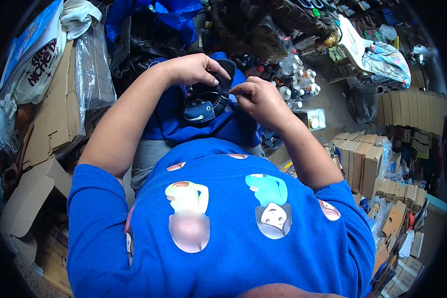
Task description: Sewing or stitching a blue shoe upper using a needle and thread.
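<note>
A dark shoe [198, 111] with pale stitching or lacing at its toe lies on the blue cloth [159, 116] over my lap. My left hand [199, 69] grips the shoe near its far end, thumb and fingers closed on the dark upper. From the right, my right hand [263, 102] reaches the shoe's side with thumb and forefinger pinched together. Whatever is in that pinch is too small to make out. Part of the shoe's far end is hidden behind my left fingers.
Flattened cardboard [59, 107] and plastic wrap stand on the left, above an open carton [27, 206]. Several small bottles [298, 79] crowd the floor ahead to the right, near a white plastic chair [350, 44]. Rows of cardboard boxes [360, 161] line the right side.
</note>
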Available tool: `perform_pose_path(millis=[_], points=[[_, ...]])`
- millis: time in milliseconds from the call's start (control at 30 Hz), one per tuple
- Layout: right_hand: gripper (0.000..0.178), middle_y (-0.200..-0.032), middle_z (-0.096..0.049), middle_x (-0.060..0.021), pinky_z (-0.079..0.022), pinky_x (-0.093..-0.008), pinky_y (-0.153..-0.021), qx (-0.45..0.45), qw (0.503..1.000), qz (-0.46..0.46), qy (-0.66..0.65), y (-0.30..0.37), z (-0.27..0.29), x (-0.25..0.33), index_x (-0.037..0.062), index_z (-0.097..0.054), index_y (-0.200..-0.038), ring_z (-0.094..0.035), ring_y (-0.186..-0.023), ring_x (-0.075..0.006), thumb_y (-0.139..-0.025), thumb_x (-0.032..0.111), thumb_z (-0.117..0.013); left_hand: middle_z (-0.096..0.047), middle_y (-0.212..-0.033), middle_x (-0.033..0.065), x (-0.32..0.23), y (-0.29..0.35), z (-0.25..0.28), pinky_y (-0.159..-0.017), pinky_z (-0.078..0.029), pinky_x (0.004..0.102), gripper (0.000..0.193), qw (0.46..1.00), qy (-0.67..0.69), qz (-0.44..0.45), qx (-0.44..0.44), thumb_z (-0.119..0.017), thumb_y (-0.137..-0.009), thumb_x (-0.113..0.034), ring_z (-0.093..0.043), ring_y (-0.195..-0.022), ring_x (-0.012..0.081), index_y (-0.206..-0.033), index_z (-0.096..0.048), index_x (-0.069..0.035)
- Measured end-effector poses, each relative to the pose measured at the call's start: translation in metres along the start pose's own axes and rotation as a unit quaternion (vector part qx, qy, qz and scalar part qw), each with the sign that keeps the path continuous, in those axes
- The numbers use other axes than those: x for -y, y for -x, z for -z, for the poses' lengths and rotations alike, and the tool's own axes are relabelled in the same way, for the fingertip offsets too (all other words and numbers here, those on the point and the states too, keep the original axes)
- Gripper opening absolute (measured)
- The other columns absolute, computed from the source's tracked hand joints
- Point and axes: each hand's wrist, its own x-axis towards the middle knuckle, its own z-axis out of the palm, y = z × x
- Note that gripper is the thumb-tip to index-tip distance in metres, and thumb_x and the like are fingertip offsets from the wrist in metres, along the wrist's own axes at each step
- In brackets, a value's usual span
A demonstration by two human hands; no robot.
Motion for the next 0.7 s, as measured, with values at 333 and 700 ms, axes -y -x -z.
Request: perform_pose_path(millis=[333,700], points=[[0.020,-0.094,-0.059,-0.0028,-0.045,-0.0258,-0.081,0.065,0.985,-0.046,-0.155,-0.005,-0.007,-0.028,0.0110,-0.070,-0.105,-0.058,-0.092,-0.0132,-0.087,0.009,-0.063,-0.063,-0.093,0.0022,0.003,-0.016,0.006,-0.085,-0.046,0.0290,0.037,0.998,-0.027,-0.028,0.045,-0.068,-0.080,-0.007,-0.057,-0.089,0.0124,-0.116,-0.061,-0.007],[0.021,-0.097,-0.064,-0.0040,-0.045,-0.0286,-0.087,0.120,0.929,-0.064,-0.346,-0.018,-0.025,-0.062,0.0093,-0.071,-0.104,-0.059,-0.095,-0.0148,-0.085,0.007,-0.064,-0.061,-0.089,0.0013,0.005,-0.016,0.003,-0.081,-0.047,0.0275,0.039,0.999,-0.014,-0.012,0.030,-0.070,-0.077,-0.001,-0.056,-0.085,0.0123,-0.115,-0.061,-0.007]])
